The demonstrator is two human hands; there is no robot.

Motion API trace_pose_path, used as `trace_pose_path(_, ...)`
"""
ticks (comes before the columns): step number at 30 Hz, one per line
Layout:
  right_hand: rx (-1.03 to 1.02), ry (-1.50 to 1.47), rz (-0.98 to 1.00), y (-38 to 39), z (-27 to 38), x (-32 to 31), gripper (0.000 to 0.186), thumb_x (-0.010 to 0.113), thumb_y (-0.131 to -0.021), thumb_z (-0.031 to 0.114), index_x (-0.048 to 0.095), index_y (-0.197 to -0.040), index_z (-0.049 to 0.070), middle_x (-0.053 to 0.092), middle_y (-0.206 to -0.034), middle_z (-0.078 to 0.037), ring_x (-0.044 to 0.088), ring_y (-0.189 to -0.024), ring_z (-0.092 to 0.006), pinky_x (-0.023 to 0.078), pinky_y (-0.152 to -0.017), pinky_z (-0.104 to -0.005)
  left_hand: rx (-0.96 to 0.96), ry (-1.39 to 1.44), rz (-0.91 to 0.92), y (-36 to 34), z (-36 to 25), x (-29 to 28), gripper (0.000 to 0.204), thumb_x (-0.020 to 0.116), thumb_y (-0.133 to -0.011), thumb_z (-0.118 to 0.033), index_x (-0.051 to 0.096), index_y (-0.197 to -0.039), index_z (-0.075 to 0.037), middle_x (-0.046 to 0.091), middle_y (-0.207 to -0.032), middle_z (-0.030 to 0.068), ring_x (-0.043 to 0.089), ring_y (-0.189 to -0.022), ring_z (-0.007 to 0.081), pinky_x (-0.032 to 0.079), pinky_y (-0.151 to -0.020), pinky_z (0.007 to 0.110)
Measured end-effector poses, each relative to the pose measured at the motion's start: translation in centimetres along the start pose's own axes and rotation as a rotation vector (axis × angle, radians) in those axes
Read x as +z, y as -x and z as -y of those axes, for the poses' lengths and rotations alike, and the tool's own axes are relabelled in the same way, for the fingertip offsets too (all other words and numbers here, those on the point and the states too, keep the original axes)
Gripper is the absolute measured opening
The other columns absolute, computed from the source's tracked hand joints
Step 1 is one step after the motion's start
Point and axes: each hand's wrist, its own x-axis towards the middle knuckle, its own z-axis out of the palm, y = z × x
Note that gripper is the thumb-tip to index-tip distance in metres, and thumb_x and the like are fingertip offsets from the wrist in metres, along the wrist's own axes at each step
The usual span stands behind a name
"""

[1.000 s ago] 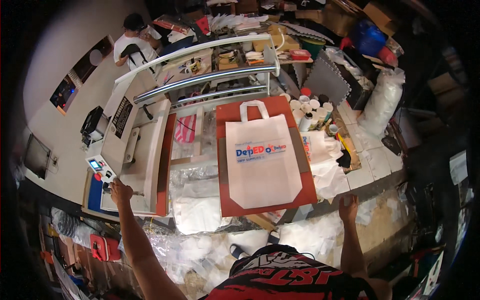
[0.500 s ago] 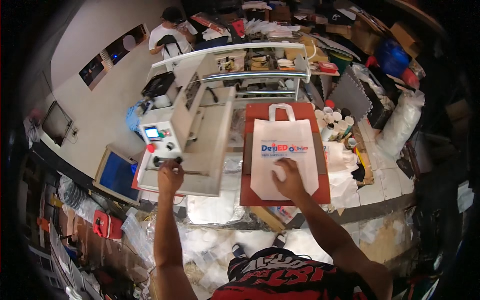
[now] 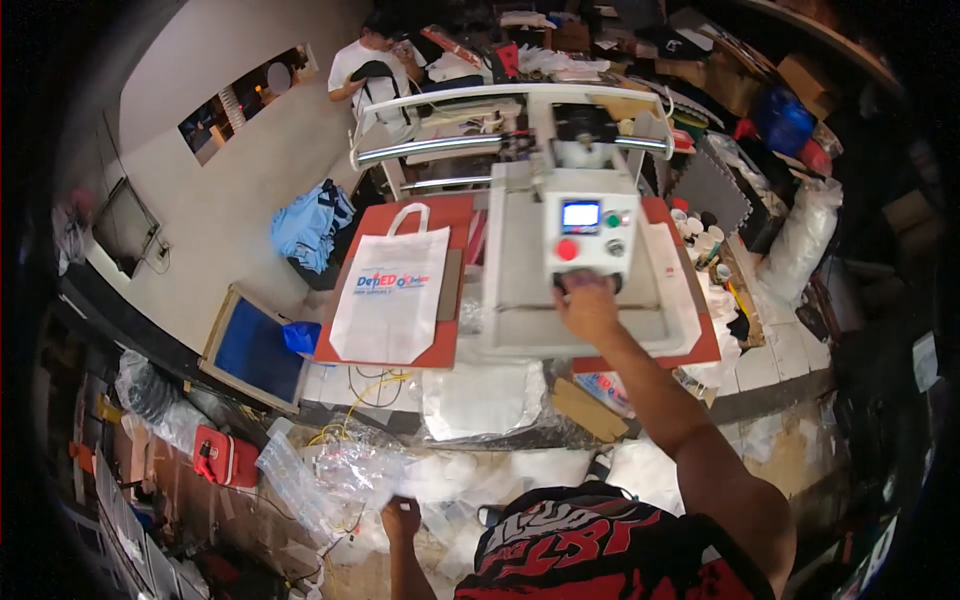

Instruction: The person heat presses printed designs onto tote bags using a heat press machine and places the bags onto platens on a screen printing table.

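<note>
My right hand (image 3: 588, 305) is wrapped around the black handle at the front of the white heat press head (image 3: 597, 230), which has a lit screen and a red button. The head's flat plate (image 3: 515, 320) lies over a white tote bag (image 3: 672, 275) on the right red pad (image 3: 704, 338); most of that bag is hidden. On the left red pad (image 3: 453, 225) lies a white tote bag (image 3: 390, 325) with blue and red print, its handle loop to the far side. My left hand (image 3: 401, 517) hangs low near my body, away from the press; its fingers are too small and dark to make out.
Chrome rails (image 3: 450, 147) span the press at the back, and a person in a white shirt (image 3: 372, 80) stands beyond them. Bottles (image 3: 703, 240) stand right of the press. A blue-screened frame (image 3: 250, 345) leans at left; plastic wrap (image 3: 330, 480) litters the floor.
The press head has slid from the left pad to the right pad, uncovering the left bag. My right hand has moved from the right bag to the handle; my left has left the handle and dropped.
</note>
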Motion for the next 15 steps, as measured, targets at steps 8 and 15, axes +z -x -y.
trace_pose_path(8, 0.176, 0.237, -0.134, 2.2, -7.1, -1.0, 0.019, 0.063, -0.083, 0.021, 0.063, -0.093, 0.005, 0.065, -0.086, -0.019, 0.059, -0.083, -0.0396, 0.043, -0.077, -0.053, -0.552, -0.258, 0.729, 12.0, 16.0, -2.1, 0.031, 0.059, -0.078, -0.034, 0.071, -0.085, -0.007, 0.07, -0.091, 0.0195, 0.068, -0.091, 0.0364, 0.054, -0.083, 0.044)
trace_pose_path(15, 0.156, 0.377, -0.413, 1.6, 0.0, -3.5, 0.033, 0.063, -0.08, 0.01, 0.061, -0.112, 0.0, 0.062, -0.1, -0.02, 0.057, -0.096, -0.0401, 0.044, -0.088, -0.0496, -0.585, -0.179, 0.724, 11.0, 22.6, -1.4, 0.035, 0.06, -0.077, -0.036, 0.07, -0.085, -0.003, 0.069, -0.091, 0.0219, 0.067, -0.09, 0.0377, 0.053, -0.082, 0.045)
